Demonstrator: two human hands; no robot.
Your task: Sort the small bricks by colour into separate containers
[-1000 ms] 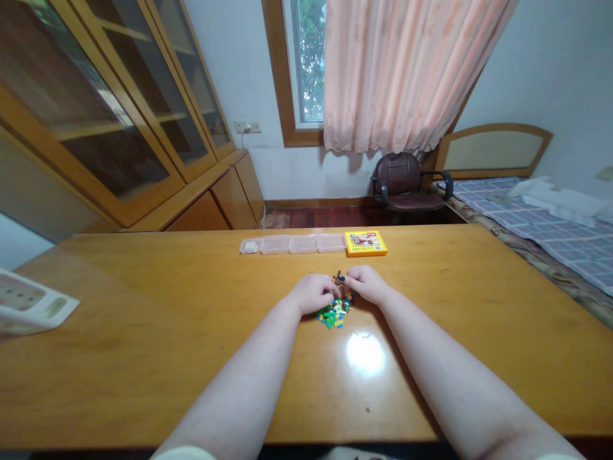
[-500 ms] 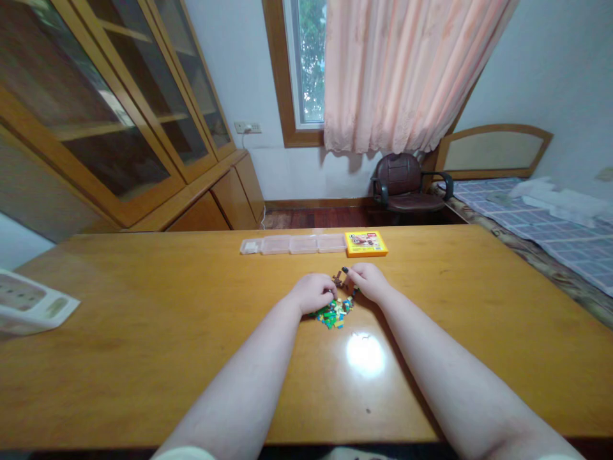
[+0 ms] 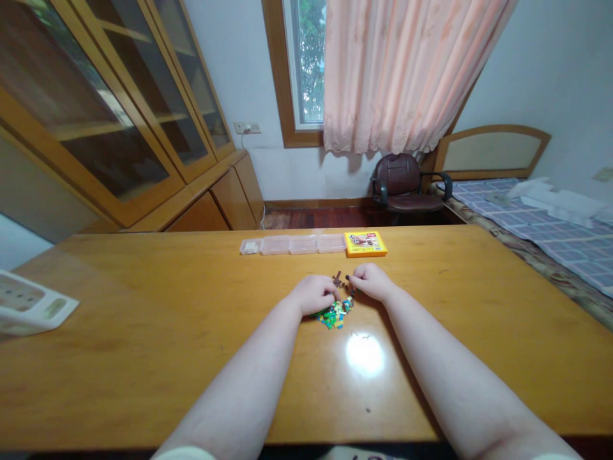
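The right hand (image 3: 371,281) has its fingers drawn nearly together at a dark piece (image 3: 347,277) by the far right edge of the brick pile (image 3: 332,315), though whether they pinch it I cannot tell. The left hand (image 3: 313,294) curls over the pile's left side, its fingertips too hidden to show any hold. These small bricks should be light, stiff, probably smooth plastic, easily flicked away, best taken by opposite sides between thumb and forefinger. Brown pieces (image 3: 338,280) lie just beyond the pile; farther beyond are a clear tray (image 3: 303,245), mostly leftward, and a yellow box (image 3: 366,244), rightward.
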